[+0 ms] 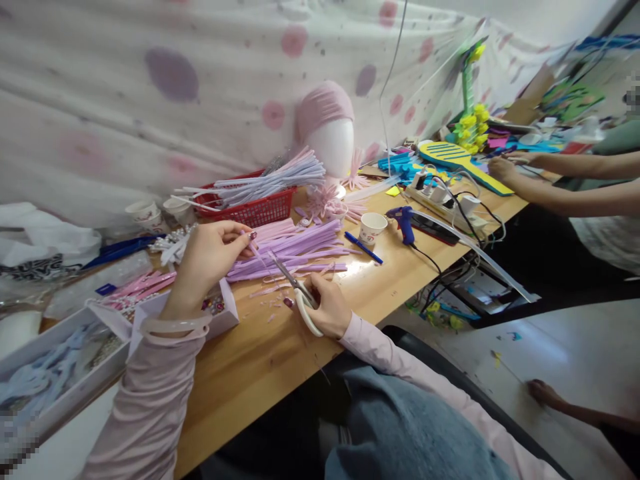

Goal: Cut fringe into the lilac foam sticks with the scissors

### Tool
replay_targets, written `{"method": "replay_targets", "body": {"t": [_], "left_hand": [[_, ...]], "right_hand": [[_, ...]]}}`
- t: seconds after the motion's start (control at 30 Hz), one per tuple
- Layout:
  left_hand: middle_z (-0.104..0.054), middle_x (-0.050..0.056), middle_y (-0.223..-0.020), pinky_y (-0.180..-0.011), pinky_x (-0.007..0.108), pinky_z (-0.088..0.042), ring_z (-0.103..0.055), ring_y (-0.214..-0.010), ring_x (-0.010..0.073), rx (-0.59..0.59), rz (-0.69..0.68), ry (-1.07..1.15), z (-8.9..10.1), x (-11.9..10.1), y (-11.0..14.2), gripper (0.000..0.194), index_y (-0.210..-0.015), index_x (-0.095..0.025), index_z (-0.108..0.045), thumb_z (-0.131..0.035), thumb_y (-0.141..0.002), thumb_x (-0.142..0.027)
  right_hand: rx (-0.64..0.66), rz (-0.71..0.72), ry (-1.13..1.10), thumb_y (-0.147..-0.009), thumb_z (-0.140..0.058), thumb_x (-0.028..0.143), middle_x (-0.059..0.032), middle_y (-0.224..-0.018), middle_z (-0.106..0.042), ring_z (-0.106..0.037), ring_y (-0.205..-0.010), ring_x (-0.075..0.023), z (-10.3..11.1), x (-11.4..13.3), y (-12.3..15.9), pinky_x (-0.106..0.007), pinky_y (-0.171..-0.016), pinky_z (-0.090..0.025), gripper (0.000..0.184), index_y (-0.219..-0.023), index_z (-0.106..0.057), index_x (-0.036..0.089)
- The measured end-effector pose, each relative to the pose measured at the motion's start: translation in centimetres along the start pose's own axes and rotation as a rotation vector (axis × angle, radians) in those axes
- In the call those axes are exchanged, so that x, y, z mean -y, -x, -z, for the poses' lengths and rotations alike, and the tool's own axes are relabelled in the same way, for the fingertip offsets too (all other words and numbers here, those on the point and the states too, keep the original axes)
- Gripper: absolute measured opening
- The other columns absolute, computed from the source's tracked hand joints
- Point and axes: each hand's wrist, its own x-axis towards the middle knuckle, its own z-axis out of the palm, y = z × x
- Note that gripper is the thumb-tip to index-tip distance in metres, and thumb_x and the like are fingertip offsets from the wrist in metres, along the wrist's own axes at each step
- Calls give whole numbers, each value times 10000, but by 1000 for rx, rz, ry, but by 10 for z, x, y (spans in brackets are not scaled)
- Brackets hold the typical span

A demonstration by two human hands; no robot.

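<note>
My left hand (215, 250) pinches a thin light purple strip (258, 255) above the table, its fingers closed on the upper end. In my right hand (327, 307) is a pair of scissors with white handles (305, 310), the fingers through and around the loops. The blades point up and left toward the strip, close to it; whether they touch it I cannot tell. Behind both hands lies a bundle of purple pipe cleaners (300, 250). Small purple scraps (271, 317) are scattered on the tabletop below the blades.
A red basket (260, 210) holds pale pipe cleaners; a white mannequin head (337, 147) stands behind it. To the right are a paper cup (373, 230), blue pen (363, 248), blue glue gun (404, 223) and power strip (445, 207). White boxes (65, 413) stand left. Another person's hands (505, 170) work far right.
</note>
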Motion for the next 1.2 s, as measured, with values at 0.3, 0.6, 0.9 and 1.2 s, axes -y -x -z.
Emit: {"method": "replay_targets", "body": {"t": [0.3,0.6,0.9,1.2], "left_hand": [[-678,2,-588,-535,216,-547,-664,-521,138,-25,-26,-57,-2,-3,1,52,-715,-166,-669,-623,-716,-142],[-684,8,-625,-583,240,-569,-672,-555,138,20,-24,-45,0,0,1,81,-764,-151,-671,-648,-705,-201],[-696,15,-650,-580,251,-577,-692,-570,167,16,-23,-30,4,3,0,155,-778,-167,-680,-679,-678,-285],[-720,34,-655,-576,247,-584,-726,-606,192,23,-53,-98,6,2,1,189,-802,-163,-717,-664,-708,-319]], "right_hand": [[38,-22,-24,-728,-723,464,88,-560,-389,-349,-502,-81,-3,-1,0,-233,-482,-267,423,-690,-373,229],[48,-49,-31,-723,-721,466,88,-558,-398,-360,-504,-85,-4,-4,0,-230,-479,-283,408,-708,-388,231],[54,-53,-16,-722,-718,474,87,-551,-414,-364,-487,-83,-4,-2,0,-225,-463,-278,409,-709,-389,231],[45,-22,-14,-728,-720,394,88,-560,-399,-344,-490,-80,-2,-5,1,-231,-465,-268,374,-714,-384,230]]}}
